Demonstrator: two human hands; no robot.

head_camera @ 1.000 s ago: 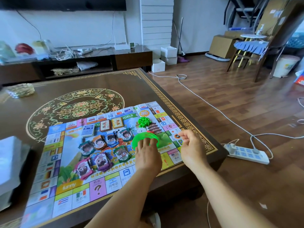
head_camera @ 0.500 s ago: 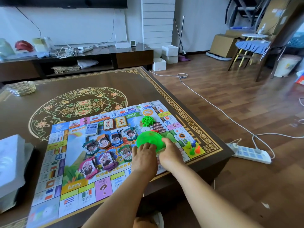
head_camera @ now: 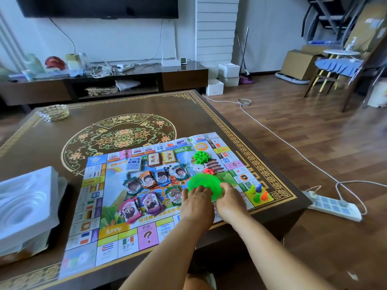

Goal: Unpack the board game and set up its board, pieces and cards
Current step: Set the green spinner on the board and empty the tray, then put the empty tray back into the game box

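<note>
The paper game board [head_camera: 90, 233] lies flat on the brown table. Several stacks of play money [head_camera: 146, 193] and three card decks [head_camera: 155, 161] sit in its middle. A green plastic disc [head_camera: 204, 184] rests on the board's right part, with my left hand [head_camera: 195, 206] on its near-left edge and my right hand [head_camera: 229, 203] on its near-right edge, both gripping it. Green house pieces [head_camera: 201, 157] and a few red ones [head_camera: 209, 171] lie just beyond the disc. Coloured pawns [head_camera: 258, 192] stand on the board's right corner.
A white plastic box insert [head_camera: 25, 201] sits on the table's left edge. A woven coaster [head_camera: 54, 113] lies at the far left corner. On the floor to the right are a power strip [head_camera: 333, 207] and its cable [head_camera: 272, 132]. A TV cabinet [head_camera: 104, 84] stands behind the table.
My right hand left the pawns on the right corner and came left to the green disc. Both hands now hold the disc. The view shifted slightly.
</note>
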